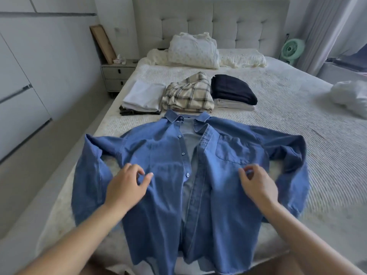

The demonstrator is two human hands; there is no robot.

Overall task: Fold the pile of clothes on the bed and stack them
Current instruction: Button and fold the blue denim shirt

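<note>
A blue denim shirt lies face up and unbuttoned on the bed, collar away from me and both sleeves bent down at its sides. My left hand hovers over the shirt's left front panel, fingers loosely curled and holding nothing. Over the right front panel, just below the chest pocket, my right hand is poised the same way. Beyond the collar stand three folded stacks: white cloth on a dark piece, a plaid shirt, and a navy garment on cream fabric.
A crumpled white garment lies at the bed's right edge. Pillows lean on the tufted headboard. A nightstand and wardrobe doors are on the left, and a green fan is at the back right.
</note>
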